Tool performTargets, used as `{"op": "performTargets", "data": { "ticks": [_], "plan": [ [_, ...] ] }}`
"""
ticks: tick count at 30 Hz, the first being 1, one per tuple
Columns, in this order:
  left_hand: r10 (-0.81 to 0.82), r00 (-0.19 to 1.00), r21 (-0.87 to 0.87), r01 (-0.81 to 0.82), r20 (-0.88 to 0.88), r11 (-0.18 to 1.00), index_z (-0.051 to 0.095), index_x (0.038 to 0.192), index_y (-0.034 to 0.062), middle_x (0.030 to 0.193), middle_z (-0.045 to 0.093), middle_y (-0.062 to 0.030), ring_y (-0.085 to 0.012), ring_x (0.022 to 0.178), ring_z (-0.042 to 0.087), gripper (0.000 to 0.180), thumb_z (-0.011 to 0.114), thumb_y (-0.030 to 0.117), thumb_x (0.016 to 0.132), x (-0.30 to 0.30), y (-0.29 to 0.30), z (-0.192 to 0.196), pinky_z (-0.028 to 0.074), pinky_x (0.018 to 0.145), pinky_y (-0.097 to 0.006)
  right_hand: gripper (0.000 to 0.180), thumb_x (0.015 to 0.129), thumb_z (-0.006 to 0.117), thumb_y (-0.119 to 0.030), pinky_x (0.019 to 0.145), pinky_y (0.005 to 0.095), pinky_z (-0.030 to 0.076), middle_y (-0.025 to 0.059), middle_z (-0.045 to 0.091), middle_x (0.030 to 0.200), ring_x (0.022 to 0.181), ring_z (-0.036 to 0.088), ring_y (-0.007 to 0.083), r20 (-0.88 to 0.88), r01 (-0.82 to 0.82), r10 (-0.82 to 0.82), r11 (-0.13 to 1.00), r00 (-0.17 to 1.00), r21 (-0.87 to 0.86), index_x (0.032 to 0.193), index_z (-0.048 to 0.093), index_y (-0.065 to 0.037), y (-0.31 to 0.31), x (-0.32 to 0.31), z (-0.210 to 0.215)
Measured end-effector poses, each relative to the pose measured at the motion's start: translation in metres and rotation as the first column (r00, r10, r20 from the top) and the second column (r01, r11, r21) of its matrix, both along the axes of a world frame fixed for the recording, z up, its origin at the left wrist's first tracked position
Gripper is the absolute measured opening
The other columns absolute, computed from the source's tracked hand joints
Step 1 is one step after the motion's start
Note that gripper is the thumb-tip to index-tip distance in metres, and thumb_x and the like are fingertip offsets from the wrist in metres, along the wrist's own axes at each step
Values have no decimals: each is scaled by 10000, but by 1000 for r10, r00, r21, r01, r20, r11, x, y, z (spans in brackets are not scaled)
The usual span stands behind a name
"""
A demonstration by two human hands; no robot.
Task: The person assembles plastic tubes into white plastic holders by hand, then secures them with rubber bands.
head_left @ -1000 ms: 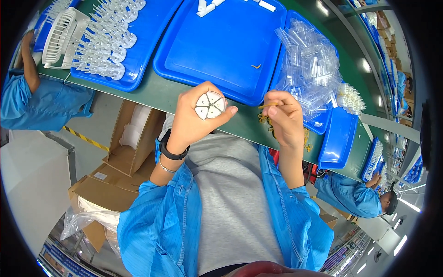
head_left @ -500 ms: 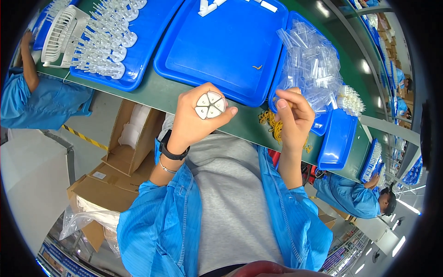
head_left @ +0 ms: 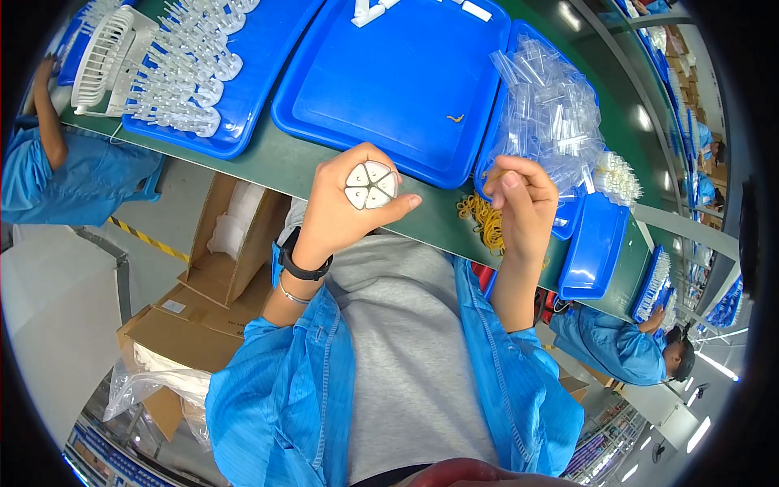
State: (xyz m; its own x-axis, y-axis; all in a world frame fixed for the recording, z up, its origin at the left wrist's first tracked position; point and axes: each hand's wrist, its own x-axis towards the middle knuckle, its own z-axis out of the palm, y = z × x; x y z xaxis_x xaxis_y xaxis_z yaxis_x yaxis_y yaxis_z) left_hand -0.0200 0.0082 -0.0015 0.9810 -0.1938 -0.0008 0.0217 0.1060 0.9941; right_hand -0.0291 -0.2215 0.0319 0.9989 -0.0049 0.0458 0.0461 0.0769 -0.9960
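Note:
My left hand (head_left: 345, 199) is wrapped round a bundle of white wedge-ended pieces (head_left: 371, 186), their ends together forming a disc that faces up. To its right, my right hand (head_left: 523, 199) is raised with thumb and fingertips pressed together; anything between them is too small or hidden to make out. Just beside that hand, a heap of yellow rubber bands (head_left: 484, 223) lies on the green table (head_left: 268, 166). Beyond both hands is a large blue tray (head_left: 381, 89) with several white pieces (head_left: 369, 15) at its far end and a small yellowish band (head_left: 455, 118) inside.
Racks of white pronged parts (head_left: 182, 77) fill a blue tray at left. Clear plastic tubes (head_left: 552, 105) are piled at right, by small white parts (head_left: 617, 178) and a smaller blue tray (head_left: 592, 252). Cardboard boxes (head_left: 195, 325) stand lower left. Co-workers (head_left: 81, 174) sit on either side.
My right hand has shifted slightly right, and its thumb has closed against the fingertips. The left hand keeps its hold on the bundle, almost unmoved.

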Motion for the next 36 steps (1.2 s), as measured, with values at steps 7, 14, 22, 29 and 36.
{"op": "performTargets", "data": {
  "ticks": [7,14,22,29,36],
  "plan": [
    [-69,997,-103,66,-26,993,628,888,37,842,623,-29,-86,779,580,292,788,-25,653,4,8,6,462,685,-219,372,898,422,-69,699,292,463,241,649,1045,840,620,222,-2,-187,193,950,981,251,1210,552,87,-2,3,1],
    [-80,994,-116,71,-80,991,657,885,41,839,657,-27,-94,792,618,290,827,36,650,3,14,2,503,706,-233,383,852,407,-12,669,268,450,232,663,1022,834,611,195,-56,-316,336,922,940,226,1179,574,95,-9,4,14],
    [-58,998,-53,58,1,997,638,819,51,832,649,-25,-82,770,603,256,830,49,651,5,12,1,495,676,-227,324,846,444,37,716,262,444,173,690,988,862,611,172,95,-319,337,934,937,-162,1103,640,63,-2,8,8],
    [-60,998,-30,60,-9,998,631,812,56,833,646,-21,-80,762,593,252,827,62,653,4,9,-1,481,672,-229,316,870,453,25,726,261,447,201,670,1038,865,619,180,82,-319,320,948,944,-19,1133,625,58,-3,4,9],
    [-54,999,-203,53,1,978,612,827,39,856,659,-51,-92,764,596,222,781,4,687,5,-2,1,490,679,-234,267,886,403,-4,596,221,365,85,575,779,659,480,109,-68,-322,352,907,933,271,1132,508,7,12,1,-2]
  ]
}}
